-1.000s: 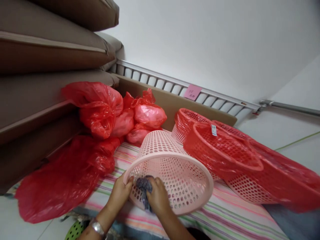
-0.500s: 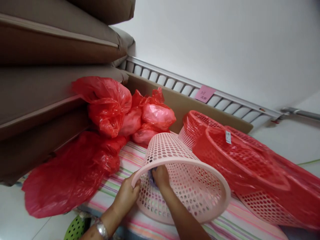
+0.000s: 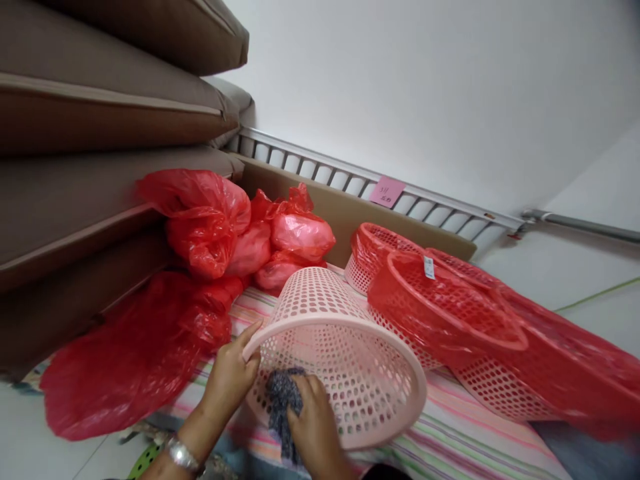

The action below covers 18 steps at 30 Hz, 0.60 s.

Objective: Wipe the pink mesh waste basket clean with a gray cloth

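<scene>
A pink perforated plastic basket lies on its side on a striped sheet, its wide mouth facing me. My left hand grips the left part of its rim, thumb on one side and fingers on the other. Bunched in my right hand is a dark grey-blue cloth, held at the lower left of the basket's mouth against the inner wall; part of the cloth hangs down over the rim.
Red plastic bags, some filled, lie at the left and behind the basket. More pink baskets in red plastic stand at the right. Brown cushions are stacked at the left. A white railing with a pink note runs along the back.
My right hand has drawn back with the cloth from deeper inside the basket to its lower left mouth. My left hand still holds the rim. The view has shifted slightly.
</scene>
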Tool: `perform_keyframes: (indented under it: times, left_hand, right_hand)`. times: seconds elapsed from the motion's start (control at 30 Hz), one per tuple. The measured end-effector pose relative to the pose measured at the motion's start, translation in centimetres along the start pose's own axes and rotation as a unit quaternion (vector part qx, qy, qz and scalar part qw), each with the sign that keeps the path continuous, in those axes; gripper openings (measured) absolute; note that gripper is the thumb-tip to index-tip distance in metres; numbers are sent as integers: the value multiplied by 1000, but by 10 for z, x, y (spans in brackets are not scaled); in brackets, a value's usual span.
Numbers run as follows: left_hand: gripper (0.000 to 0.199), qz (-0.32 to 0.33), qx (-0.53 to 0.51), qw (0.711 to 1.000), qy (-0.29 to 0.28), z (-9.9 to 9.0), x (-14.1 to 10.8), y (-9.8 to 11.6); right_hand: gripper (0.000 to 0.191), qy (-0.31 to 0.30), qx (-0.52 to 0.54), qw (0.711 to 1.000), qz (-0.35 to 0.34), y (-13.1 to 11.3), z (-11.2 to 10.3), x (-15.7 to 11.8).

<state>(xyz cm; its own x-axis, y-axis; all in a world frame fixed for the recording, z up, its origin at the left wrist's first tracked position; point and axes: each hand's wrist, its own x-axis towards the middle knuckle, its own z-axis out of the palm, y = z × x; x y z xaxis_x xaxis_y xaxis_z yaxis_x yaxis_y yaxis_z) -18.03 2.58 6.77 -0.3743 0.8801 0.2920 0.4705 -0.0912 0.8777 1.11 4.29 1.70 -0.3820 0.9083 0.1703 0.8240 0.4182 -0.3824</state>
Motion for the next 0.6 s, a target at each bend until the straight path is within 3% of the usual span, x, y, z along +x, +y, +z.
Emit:
perform_keyframes:
  times: [0.13,0.2,0.3,0.43,0.53,0.6]
  left_hand:
    - [52,-62,-43,996,55,2,-5,-5]
    - [41,-109,-58,990,67,5,-8,-14]
    - [29,-156,-88,983,47,7,-14,-29]
    - [37,-216,-224,950,16,23,-27,-45]
    - [40,-248,-335,908,-38,44,-36,-54]
    - [44,-258,-350,899,-49,56,-40,-58]
  right_hand:
    - [54,21,-33,999,-9,-2,16,21]
    - [53,36,-37,999,-14,-1,20,40]
    - [49,55,-55,997,-11,4,21,83]
    - [40,105,-14,994,-9,15,26,141]
    - [36,129,35,991,7,22,29,166]
    - [37,111,37,993,6,23,26,172]
